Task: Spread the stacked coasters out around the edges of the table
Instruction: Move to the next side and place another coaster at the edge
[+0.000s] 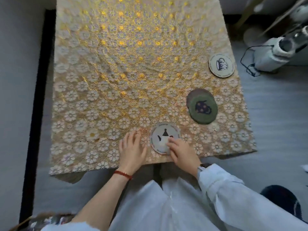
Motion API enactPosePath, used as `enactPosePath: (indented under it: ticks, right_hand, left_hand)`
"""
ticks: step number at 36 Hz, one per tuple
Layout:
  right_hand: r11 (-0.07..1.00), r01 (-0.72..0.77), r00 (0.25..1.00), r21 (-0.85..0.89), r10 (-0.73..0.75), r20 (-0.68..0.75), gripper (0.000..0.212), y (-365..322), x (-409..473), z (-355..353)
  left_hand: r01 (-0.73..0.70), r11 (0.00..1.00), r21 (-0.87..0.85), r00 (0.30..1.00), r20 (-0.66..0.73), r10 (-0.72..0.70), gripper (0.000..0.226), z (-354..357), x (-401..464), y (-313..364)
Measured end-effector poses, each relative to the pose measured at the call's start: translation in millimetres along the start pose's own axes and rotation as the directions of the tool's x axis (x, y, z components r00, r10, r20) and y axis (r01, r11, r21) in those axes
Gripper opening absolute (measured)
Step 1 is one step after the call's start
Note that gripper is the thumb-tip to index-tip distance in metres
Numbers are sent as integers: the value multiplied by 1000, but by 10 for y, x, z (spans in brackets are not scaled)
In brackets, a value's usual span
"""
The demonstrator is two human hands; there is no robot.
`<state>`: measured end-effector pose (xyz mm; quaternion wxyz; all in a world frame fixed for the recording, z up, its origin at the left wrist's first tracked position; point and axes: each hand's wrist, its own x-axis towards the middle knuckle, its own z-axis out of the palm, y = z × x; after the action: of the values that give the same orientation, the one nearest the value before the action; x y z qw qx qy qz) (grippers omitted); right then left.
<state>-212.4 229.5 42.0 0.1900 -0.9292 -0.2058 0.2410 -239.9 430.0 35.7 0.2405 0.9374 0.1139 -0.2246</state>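
Two hands working at near table (83, 165) edge
Resting left hand (132, 148) flat, open; pressing right hand (180, 151) fingertips on teapot coaster (162, 135)

glossy gold lace tablecloth (116, 64), fuzzy green coaster (203, 108) (woven), smooth pale coaster (160, 135).

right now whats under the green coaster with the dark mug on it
Under the green coaster a darker brownish coaster peeks out at its far-left edge. Whether more lie beneath is hidden.
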Motion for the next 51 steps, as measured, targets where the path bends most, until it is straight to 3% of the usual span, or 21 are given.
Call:
enactPosePath:
  ticks: [3, 6, 9, 14, 22, 37, 51]
  right_hand:
    - [978, -196, 971, 77, 204, -127, 35, -13, 85, 4]
    - [920, -362, 919, 153, 379, -109, 44, 11, 196, 21]
    - [888, -424, 894, 180, 441, -73, 50, 25, 309, 39]
    - [907, -382, 916, 180, 397, -58, 50, 10, 385, 51]
    - [963, -270, 962, 23, 271, -32, 50, 28, 283, 59]
    - [986, -142, 987, -82, 148, 67, 71, 128, 160, 109]
    - [983, -80, 994, -165, 91, 64, 64, 153, 87, 135]
  left_hand:
    - [-80, 990, 118, 995, 69, 72, 70, 55, 28, -67]
    - [-131, 977, 168, 988, 98, 115, 78, 128, 70, -81]
    - [-147, 974, 172, 987, 96, 132, 84, 180, 116, -46]
    - [-139, 967, 213, 988, 89, 123, 91, 255, 187, -9]
    - [-152, 960, 236, 988, 50, 144, 90, 314, 157, -37]
    - [-164, 958, 233, 986, 37, 160, 90, 349, 62, -76]
    - [-169, 957, 237, 985, 0, 174, 85, 363, 49, -92]
